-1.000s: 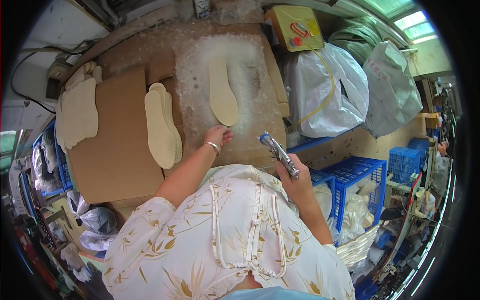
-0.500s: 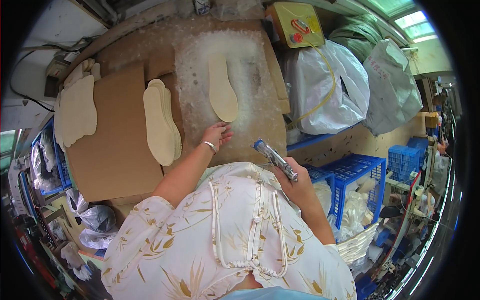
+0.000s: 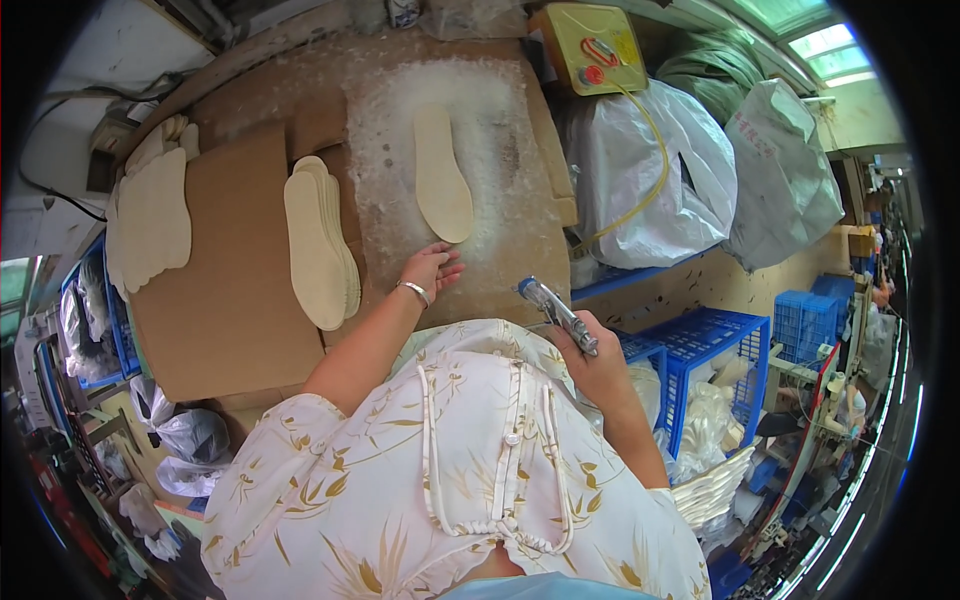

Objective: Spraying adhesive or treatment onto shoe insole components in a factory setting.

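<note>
A single cream insole [image 3: 441,175] lies on the white-crusted patch of cardboard in front of me. My left hand [image 3: 431,269], wearing a bracelet at the wrist, rests by its near end with the fingers loosely apart. The fingertips are close to the insole's edge; whether they touch it I cannot tell. In my right hand [image 3: 592,362] is a metallic spray gun [image 3: 557,315] with a blue tip, pointing up and left over the front edge of the table. A stack of similar insoles [image 3: 320,240] lies left of the patch.
More cream pieces [image 3: 152,222] are piled at the far left on brown cardboard [image 3: 220,320]. A yellow can [image 3: 588,48] with a yellow hose stands at the back right beside a white plastic sack [image 3: 660,180]. Blue crates [image 3: 715,345] sit to my right, below table height.
The spray gun in my right hand has shifted slightly to the right and tilted more steeply. My left hand stays by the insole, which has not moved on the cardboard.
</note>
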A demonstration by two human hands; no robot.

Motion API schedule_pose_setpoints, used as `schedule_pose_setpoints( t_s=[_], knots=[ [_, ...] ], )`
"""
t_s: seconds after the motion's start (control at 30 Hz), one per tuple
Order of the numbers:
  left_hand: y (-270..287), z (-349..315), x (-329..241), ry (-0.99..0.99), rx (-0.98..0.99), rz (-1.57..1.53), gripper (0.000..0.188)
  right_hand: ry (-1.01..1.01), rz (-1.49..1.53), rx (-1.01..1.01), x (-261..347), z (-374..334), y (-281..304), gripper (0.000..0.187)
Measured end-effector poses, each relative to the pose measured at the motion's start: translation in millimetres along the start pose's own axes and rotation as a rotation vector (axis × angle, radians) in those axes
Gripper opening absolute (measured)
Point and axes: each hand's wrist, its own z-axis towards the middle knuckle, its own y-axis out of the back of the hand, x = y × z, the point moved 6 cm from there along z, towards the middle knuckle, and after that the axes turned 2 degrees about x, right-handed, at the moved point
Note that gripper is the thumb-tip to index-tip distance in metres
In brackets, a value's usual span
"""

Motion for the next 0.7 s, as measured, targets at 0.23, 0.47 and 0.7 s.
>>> schedule_pose_setpoints(
  t_s=[0.23,0.47,0.7],
  knots=[
    [-1,0,1,-0.019,0.008,-0.034,0.030,0.037,0.001,-0.095,-1,20,7,0.018],
    [-3,0,0,-0.045,-0.042,-0.084,0.033,0.060,0.050,-0.113,12,37,10,0.019],
    [-2,2,-2,-0.091,-0.058,-0.094,0.030,0.070,-0.047,0.063,23,30,7,0.019]
  ],
)
